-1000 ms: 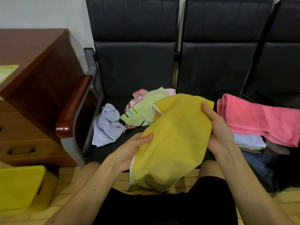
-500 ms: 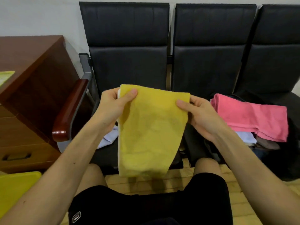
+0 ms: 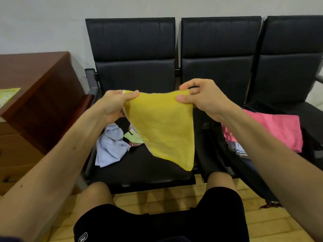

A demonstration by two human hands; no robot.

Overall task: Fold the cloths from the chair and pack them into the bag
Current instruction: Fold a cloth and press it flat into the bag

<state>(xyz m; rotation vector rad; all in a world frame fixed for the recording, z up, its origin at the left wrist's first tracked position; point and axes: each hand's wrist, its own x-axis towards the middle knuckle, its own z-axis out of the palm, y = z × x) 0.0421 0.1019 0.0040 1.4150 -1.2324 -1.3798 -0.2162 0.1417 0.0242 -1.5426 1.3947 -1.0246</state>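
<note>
A yellow cloth [image 3: 166, 128] hangs in front of the left black chair [image 3: 139, 168], tapering to a point at the lower right. My left hand [image 3: 115, 105] pinches its upper left corner and my right hand [image 3: 201, 98] pinches its upper right corner. On the seat behind it lie a crumpled light blue cloth [image 3: 110, 145] and a green striped cloth [image 3: 133, 137], partly hidden by the yellow one. A dark bag [image 3: 218, 145] stands open on the middle seat with a folded pink cloth [image 3: 279, 130] on top of other folded cloths.
A brown wooden desk [image 3: 38, 95] with drawers stands at the left, next to the chair's armrest [image 3: 89, 100]. My knees in black shorts [image 3: 157, 224] are close to the seat's front edge. A third black chair [image 3: 290, 67] is at the right.
Both hands lifted the yellow cloth higher and pulled its top edge taut. The cloth now hangs as a narrowing triangle, and the cloths on the seat show again.
</note>
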